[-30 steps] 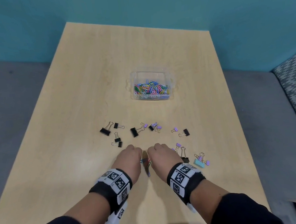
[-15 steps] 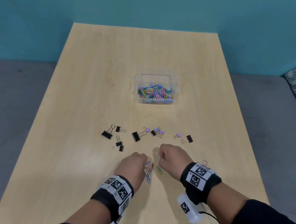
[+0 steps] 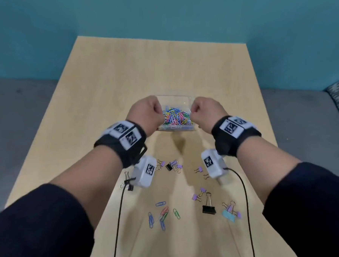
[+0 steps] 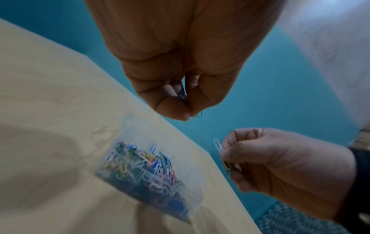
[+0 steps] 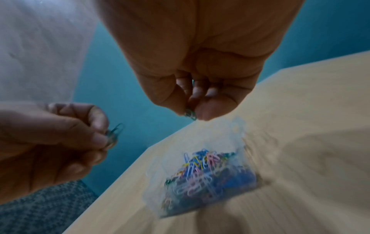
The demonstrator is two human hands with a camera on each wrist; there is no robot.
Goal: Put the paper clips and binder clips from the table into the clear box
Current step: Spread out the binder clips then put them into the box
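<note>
Both my arms reach forward, forearms bare, dark sleeves pushed up. My left hand (image 3: 147, 113) and right hand (image 3: 205, 111) are raised side by side, apart, fingers curled, thumb and fingertips pinched together.

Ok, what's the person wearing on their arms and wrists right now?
Both arms wear dark navy sleeves pushed up the forearms. Each wrist has a black band carrying white tiles printed with black square marker codes. Under each wrist hangs a white camera box with its own marker, and a thin black cable trails back from each one. The left hand and right hand are bare.
</note>
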